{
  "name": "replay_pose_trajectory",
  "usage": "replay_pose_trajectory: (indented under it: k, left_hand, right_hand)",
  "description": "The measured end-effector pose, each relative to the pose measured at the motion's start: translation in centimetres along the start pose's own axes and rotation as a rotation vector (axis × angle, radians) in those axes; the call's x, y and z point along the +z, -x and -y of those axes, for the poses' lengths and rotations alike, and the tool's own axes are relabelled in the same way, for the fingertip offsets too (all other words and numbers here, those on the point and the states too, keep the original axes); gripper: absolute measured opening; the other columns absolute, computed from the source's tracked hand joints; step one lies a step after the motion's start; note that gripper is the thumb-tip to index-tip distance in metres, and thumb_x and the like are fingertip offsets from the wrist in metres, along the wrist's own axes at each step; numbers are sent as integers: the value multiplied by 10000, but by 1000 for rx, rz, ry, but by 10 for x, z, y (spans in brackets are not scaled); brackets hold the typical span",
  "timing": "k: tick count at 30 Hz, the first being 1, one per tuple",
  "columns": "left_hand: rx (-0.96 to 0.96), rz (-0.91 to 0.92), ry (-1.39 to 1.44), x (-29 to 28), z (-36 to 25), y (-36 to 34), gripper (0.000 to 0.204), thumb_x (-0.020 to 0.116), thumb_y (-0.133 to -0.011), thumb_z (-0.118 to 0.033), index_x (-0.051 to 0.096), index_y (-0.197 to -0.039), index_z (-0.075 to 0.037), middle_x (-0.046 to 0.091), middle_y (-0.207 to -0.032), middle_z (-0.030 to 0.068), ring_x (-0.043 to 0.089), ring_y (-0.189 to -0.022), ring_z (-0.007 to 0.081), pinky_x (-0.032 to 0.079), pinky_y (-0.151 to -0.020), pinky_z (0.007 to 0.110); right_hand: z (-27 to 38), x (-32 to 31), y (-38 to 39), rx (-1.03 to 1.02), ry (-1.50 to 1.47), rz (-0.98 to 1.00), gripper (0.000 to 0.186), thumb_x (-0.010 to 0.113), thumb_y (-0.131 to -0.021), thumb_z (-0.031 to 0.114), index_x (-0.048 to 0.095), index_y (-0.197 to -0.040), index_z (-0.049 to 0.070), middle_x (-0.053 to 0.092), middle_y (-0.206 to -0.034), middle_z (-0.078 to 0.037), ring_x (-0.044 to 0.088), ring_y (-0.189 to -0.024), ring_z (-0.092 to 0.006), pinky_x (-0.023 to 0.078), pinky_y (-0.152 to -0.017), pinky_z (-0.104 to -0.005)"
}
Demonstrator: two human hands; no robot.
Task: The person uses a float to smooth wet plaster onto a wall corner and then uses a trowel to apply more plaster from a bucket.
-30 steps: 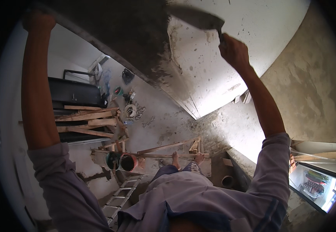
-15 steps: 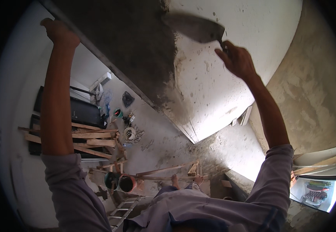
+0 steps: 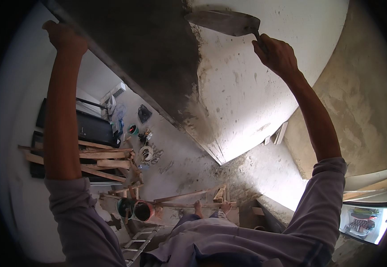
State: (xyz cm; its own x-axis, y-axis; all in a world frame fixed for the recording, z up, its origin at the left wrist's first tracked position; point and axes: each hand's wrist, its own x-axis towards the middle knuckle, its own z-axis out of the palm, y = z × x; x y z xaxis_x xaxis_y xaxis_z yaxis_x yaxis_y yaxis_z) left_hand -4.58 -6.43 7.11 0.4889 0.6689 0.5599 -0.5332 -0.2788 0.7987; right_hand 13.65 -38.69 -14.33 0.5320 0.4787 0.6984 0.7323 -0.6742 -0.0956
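Stained floor (image 3: 182, 153) with pale coil (image 3: 146, 154) and black bag (image 3: 144, 114).

Wooden planks (image 3: 109, 155) piled near coiled cable (image 3: 141, 154) on floor (image 3: 182, 155)

The right hand (image 3: 279, 55) hides most of the handle (image 3: 257, 35) of a leaf-shaped grey metal trowel (image 3: 223, 23); the top edge crops a dark grey, rough surface (image 3: 135, 53); contents of a round red bucket (image 3: 151, 214) are indistinguishable.

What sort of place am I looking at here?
Probably a room under construction or renovation: a large white surface is partly covered in dark, mortar-like coating, the right hand holds a trowel against or near it, and loose timber lies below.
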Motion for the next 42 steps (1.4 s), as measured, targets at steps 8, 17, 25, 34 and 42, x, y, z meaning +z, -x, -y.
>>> replay_pose_trajectory:
  k: [8,17,25,34,42]
  left_hand:
    - [10,-35,-40,-3,5,-5,754,71,-990,-573,291,-1481,-45,316,-1524,168,329,-1384,338,239,-1168,456]
    - [-36,-19,14,-5,5,-5,753,94,-978,-593,309,-1484,-79,324,-1529,139,321,-1389,335,231,-1167,452]
    - [-11,11,18,-11,4,-13,762,115,-982,-603,306,-1479,-58,321,-1530,149,335,-1378,342,239,-1160,436]
    - [-54,37,162,1,-7,9,798,112,-978,-628,306,-1469,-31,358,-1501,168,363,-1358,341,281,-1137,428]
    - [-113,39,259,6,-12,8,843,98,-960,-665,365,-1434,-20,414,-1450,177,416,-1310,344,327,-1111,452]
  right_hand:
    - [0,12,19,36,-7,30,191,569,-939,296,574,-883,113,660,-738,-92,660,-609,-311,540,-551,-417]
    - [-12,35,41,-204,118,108,167,653,-892,228,543,-859,107,602,-669,-34,608,-521,-192,500,-488,-351]
    - [-6,51,62,-157,205,392,146,573,-931,264,553,-953,122,649,-770,-73,677,-638,-249,551,-551,-384]
    - [16,-60,-41,-31,-77,-156,207,635,-907,295,591,-852,101,620,-589,-82,636,-525,-256,524,-519,-380]
    - [6,-86,-101,-37,41,-90,150,577,-858,180,628,-990,131,672,-787,-185,665,-753,-390,544,-686,-497]
